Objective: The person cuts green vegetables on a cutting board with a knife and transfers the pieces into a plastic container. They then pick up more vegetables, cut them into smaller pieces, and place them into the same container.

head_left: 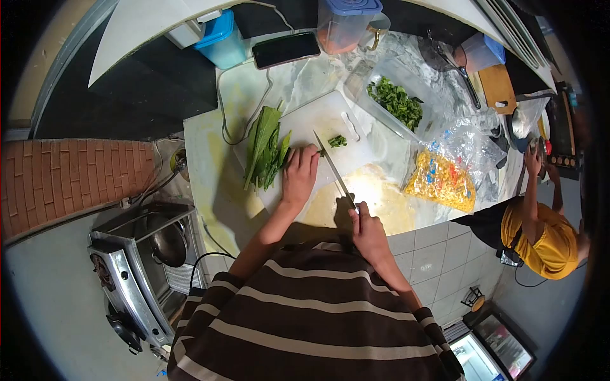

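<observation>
My right hand (368, 233) is closed round the handle of a long knife (333, 167), whose blade rests over the white cutting board (318, 117). Just left of the blade, my left hand (300, 173) has its fingers curled down on a bit of green leaf stems, mostly hidden under the fingertips. A small heap of chopped greens (337, 141) lies right of the blade. Long whole leafy greens (262, 149) are piled on the board's left side. Beyond the board, a clear plastic container (375, 112) holds more chopped greens (397, 101).
A bag of yellow pieces (441, 181) lies to the right. At the back are a phone (286, 50), a blue-lidded tub (219, 41) and a pan (469, 89). A gas stove (130, 279) stands lower left. A person in a yellow shirt (540, 235) works at far right.
</observation>
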`<state>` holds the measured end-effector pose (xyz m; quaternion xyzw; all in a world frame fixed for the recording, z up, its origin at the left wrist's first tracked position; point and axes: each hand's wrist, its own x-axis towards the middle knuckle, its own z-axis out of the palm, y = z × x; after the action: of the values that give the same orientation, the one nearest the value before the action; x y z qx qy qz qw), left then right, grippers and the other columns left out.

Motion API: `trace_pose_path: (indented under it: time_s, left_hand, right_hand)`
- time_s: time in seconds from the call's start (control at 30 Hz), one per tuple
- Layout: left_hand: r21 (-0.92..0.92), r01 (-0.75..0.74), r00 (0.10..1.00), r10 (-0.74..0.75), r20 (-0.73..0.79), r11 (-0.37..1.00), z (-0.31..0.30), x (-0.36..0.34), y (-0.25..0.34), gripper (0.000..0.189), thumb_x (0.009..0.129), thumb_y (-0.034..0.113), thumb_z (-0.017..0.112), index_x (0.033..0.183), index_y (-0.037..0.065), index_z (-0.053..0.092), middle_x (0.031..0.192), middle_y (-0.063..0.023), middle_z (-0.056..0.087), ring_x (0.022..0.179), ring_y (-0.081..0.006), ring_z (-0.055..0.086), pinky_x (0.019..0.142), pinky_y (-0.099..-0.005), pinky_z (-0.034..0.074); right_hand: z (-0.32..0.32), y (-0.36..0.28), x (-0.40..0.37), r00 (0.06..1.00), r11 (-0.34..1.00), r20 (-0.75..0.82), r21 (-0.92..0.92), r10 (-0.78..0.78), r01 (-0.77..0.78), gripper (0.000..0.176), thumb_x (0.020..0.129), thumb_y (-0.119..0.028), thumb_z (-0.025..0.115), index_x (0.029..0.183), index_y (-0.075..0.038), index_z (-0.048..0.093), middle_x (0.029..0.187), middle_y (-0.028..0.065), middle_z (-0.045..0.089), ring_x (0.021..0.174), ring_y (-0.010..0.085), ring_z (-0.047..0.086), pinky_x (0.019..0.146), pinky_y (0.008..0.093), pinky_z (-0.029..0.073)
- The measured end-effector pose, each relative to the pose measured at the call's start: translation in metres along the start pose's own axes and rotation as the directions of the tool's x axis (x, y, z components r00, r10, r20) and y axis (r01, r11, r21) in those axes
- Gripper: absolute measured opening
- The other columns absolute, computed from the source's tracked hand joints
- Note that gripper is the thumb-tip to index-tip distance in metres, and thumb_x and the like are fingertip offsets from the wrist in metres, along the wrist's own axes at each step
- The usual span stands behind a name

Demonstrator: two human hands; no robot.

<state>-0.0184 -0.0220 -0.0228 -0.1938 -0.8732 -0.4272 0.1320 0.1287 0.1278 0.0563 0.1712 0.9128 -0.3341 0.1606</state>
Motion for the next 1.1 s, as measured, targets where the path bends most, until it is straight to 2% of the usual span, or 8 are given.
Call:
trace_pose_path:
  time_s: [0.23, 0.6, 0.83, 0.9, 0.93, 1.0, 1.03, 1.1]
  left_hand:
    - [0.081, -0.014, 1.0, 0.016, -0.023, 0.997, -0.001, -0.01, 0.005, 0.015, 0.087, -0.002, 0.063, 0.1, 0.002, 0.058, 0.089, -0.016, 0.061, 0.082, -0.0377, 0.058, 0.07, -0.046, 0.049]
    - [-0.093, 0.009, 1.0, -0.011, -0.022, 0.996, -0.003, -0.006, 0.0, 0.014, 0.086, -0.005, 0.062, 0.099, 0.001, 0.058, 0.089, -0.016, 0.061, 0.083, -0.0371, 0.058, 0.072, -0.0434, 0.048]
    - [-0.211, 0.113, 0.993, -0.107, 0.042, 0.971, -0.005, -0.004, 0.005, 0.018, 0.089, -0.001, 0.058, 0.107, 0.001, 0.057, 0.106, -0.0186, 0.056, 0.088, -0.039, 0.056, 0.076, -0.0462, 0.047]
    - [0.016, 0.013, 0.999, -0.014, 0.031, 1.0, -0.009, -0.001, 0.005, 0.024, 0.09, 0.0, 0.058, 0.113, 0.001, 0.056, 0.111, -0.0186, 0.055, 0.092, -0.0393, 0.057, 0.078, -0.0468, 0.048]
    - [0.018, 0.021, 0.999, -0.021, 0.024, 1.0, -0.009, -0.001, 0.004, 0.024, 0.09, 0.0, 0.058, 0.113, 0.001, 0.056, 0.111, -0.0186, 0.055, 0.092, -0.0393, 0.057, 0.078, -0.0468, 0.048]
    - [0.084, -0.042, 0.999, 0.04, 0.018, 0.996, -0.007, 0.0, 0.006, 0.029, 0.088, -0.003, 0.06, 0.116, 0.0, 0.055, 0.102, -0.0184, 0.055, 0.084, -0.0358, 0.059, 0.073, -0.0435, 0.049]
    - [0.084, -0.039, 0.999, 0.038, 0.018, 0.996, -0.005, -0.001, 0.008, 0.029, 0.088, -0.003, 0.06, 0.116, 0.0, 0.055, 0.102, -0.0184, 0.055, 0.084, -0.0358, 0.059, 0.073, -0.0435, 0.049]
    - [-0.099, 0.248, 0.957, -0.228, 0.177, 0.964, -0.002, 0.002, 0.014, 0.035, 0.089, -0.002, 0.059, 0.123, 0.001, 0.052, 0.106, -0.0188, 0.057, 0.09, -0.0332, 0.061, 0.078, -0.0409, 0.052]
  right_hand:
    - [0.008, 0.0, 0.005, 0.999, 0.991, 0.027, -0.134, 0.023, -0.019, 0.027, 0.102, -0.029, 0.046, 0.106, -0.003, 0.045, 0.07, 0.0292, 0.063, 0.065, 0.0497, 0.063, 0.055, 0.0562, 0.051]
    - [0.002, -0.013, 0.025, 0.999, 0.973, 0.027, -0.23, 0.029, -0.022, 0.03, 0.102, -0.033, 0.045, 0.106, -0.003, 0.046, 0.068, 0.0277, 0.063, 0.065, 0.0477, 0.064, 0.054, 0.0543, 0.052]
    - [-0.003, -0.002, 0.021, 0.998, 0.99, -0.035, -0.13, 0.046, -0.05, 0.031, 0.101, -0.031, 0.05, 0.108, -0.001, 0.048, 0.064, 0.028, 0.061, 0.062, 0.0487, 0.062, 0.053, 0.0554, 0.05]
    - [-0.007, -0.001, 0.017, 1.0, 0.999, -0.017, -0.038, -0.003, 0.003, 0.036, 0.101, -0.031, 0.05, 0.111, 0.004, 0.051, 0.063, 0.0285, 0.059, 0.061, 0.0475, 0.062, 0.055, 0.052, 0.049]
    - [-0.013, -0.001, 0.017, 1.0, 0.999, -0.01, -0.044, -0.008, 0.008, 0.036, 0.101, -0.031, 0.05, 0.111, 0.004, 0.051, 0.063, 0.0285, 0.059, 0.061, 0.0475, 0.062, 0.055, 0.052, 0.049]
    - [-0.029, 0.001, 0.017, 0.992, 0.978, 0.009, 0.163, 0.126, -0.126, 0.041, 0.102, -0.033, 0.05, 0.112, 0.006, 0.054, 0.062, 0.0285, 0.057, 0.06, 0.044, 0.062, 0.057, 0.0475, 0.047]
    - [-0.027, 0.012, 0.02, 0.989, 0.971, -0.059, 0.208, 0.136, -0.121, 0.042, 0.103, -0.034, 0.048, 0.111, 0.007, 0.057, 0.061, 0.0275, 0.054, 0.055, 0.0393, 0.058, 0.057, 0.0439, 0.045]
    - [-0.031, 0.029, 0.029, 0.994, 0.972, -0.059, 0.219, 0.096, -0.081, 0.043, 0.104, -0.036, 0.046, 0.112, 0.005, 0.057, 0.059, 0.0205, 0.053, 0.051, 0.0306, 0.052, 0.054, 0.0412, 0.042]
